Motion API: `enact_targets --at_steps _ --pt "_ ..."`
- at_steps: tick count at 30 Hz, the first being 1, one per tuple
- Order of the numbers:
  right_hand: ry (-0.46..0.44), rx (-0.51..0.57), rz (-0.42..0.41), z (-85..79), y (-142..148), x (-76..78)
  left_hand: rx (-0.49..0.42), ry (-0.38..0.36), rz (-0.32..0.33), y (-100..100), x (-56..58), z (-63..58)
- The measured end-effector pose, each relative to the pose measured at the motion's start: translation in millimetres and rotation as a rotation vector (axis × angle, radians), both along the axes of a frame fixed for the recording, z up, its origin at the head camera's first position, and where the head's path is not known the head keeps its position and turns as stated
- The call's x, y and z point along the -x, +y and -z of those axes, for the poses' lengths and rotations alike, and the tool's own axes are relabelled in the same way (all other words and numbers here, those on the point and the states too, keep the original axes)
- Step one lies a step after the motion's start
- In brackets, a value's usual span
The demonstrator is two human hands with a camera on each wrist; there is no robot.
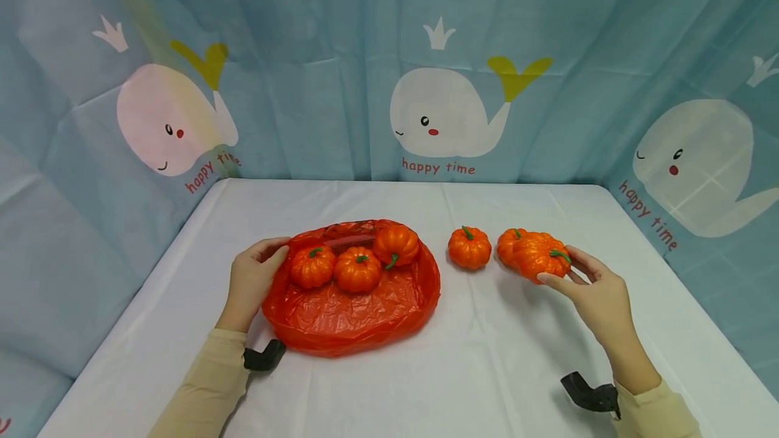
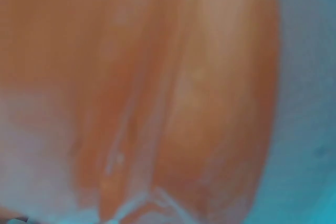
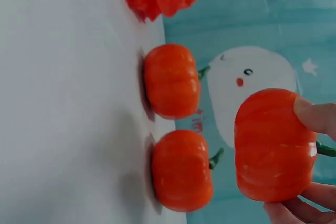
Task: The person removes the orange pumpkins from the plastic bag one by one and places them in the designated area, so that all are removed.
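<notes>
A red plastic bag (image 1: 359, 320) lies spread wide on the table, its mouth facing up. My left hand (image 1: 254, 279) grips the bag's left rim between thumb and fingers. Three small orange pumpkins with green stems rest inside: a left one (image 1: 313, 268), a middle one (image 1: 358, 270) and a right one (image 1: 396, 245). My right hand (image 1: 599, 296) holds another pumpkin (image 3: 275, 145) by its sides, raised off the table. Two more stand on the table, one near the bag (image 1: 469, 247) and one partly hidden behind the held pumpkin (image 1: 507, 246). The left wrist view is a blurred orange close-up.
The table (image 1: 389, 397) wears a white cloth. Behind it and at both sides hangs a blue curtain (image 1: 316, 86) printed with whales. A black strap piece sticks out from each wrist, one beside the bag's lower left edge.
</notes>
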State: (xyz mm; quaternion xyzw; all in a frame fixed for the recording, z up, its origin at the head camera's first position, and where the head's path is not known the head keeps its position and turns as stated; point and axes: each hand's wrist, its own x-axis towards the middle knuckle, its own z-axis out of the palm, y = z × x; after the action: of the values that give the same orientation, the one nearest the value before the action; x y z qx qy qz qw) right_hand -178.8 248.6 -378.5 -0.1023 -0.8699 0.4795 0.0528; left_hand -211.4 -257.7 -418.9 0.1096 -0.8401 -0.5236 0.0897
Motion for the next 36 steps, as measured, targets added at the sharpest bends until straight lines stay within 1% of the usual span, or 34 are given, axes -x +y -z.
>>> enact_targets --at_steps 4,11,16,22,25,31,36 --pt "0.001 -0.014 0.044 -1.4 9.8 4.6 -0.002 0.001 0.003 -0.5 0.2 0.0" --pt "-0.039 -0.035 0.123 0.4 26.8 13.5 -0.004 0.002 0.000 0.1 -0.2 -0.6" --pt "-0.067 -0.040 0.174 5.4 36.6 20.9 -0.006 0.001 0.003 0.5 0.0 -0.9" --pt "-0.099 -0.024 0.206 13.7 48.3 31.9 -0.004 -0.006 0.001 0.0 -0.3 -1.2" --pt "-0.112 -0.029 0.206 16.6 53.8 37.3 -0.002 -0.003 0.000 -0.1 -0.5 -1.3" --pt "-0.111 -0.058 0.174 21.5 58.9 46.6 -0.003 -0.002 -0.004 0.3 -1.0 -0.9" --pt "-0.114 -0.069 0.185 27.5 63.2 53.0 -0.005 0.000 -0.002 0.4 -0.6 -0.2"
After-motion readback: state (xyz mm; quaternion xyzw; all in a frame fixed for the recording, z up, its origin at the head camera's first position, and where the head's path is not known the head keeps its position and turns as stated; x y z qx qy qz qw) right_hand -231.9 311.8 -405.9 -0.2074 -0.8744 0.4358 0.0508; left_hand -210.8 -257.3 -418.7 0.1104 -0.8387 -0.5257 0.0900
